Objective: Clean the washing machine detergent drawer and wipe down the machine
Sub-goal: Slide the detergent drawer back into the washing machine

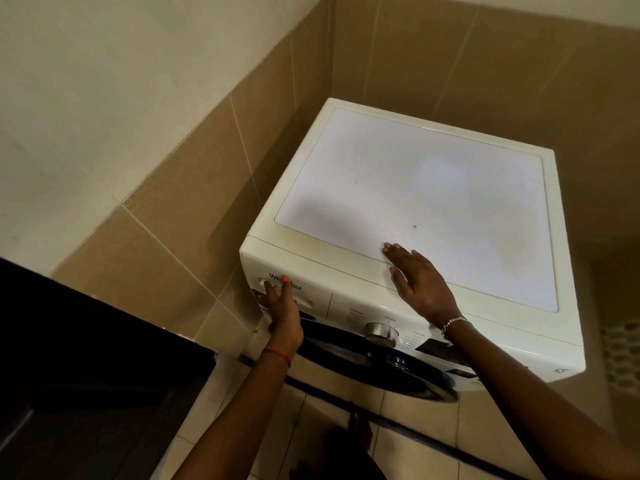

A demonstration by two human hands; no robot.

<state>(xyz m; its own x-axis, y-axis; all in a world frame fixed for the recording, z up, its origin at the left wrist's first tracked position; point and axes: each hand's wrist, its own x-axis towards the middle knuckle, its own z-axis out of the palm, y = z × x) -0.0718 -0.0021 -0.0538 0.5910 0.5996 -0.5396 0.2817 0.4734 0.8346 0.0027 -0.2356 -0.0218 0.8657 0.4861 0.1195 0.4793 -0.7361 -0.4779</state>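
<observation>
1. Washing machine (pixel 415 188): white front-loader set into a corner of the tiled wall (pixel 173 168). Its rear edge at 12 o'clock and left side at 9 o'clock stand close to the tiles. Its top is a flat panel.
2. Open room: tiled floor (pixel 408 431) at 6 o'clock, before the dark round door (pixel 363 362). A dark cabinet (pixel 86 375) closes off 8 o'clock.
3. Detergent drawer (pixel 311 296): at the left end of the control panel, 9 o'clock from the silver dial (pixel 381 334), flush with the front.
4. Left hand (pixel 282 306): fingers extended upward against the drawer face, holding nothing. A red thread (pixel 277 355) circles the wrist.
5. Right hand (pixel 419 282): spread flat, palm down on the top by its front edge at 6 o'clock. It wears a beaded bracelet (pixel 453 323).
</observation>
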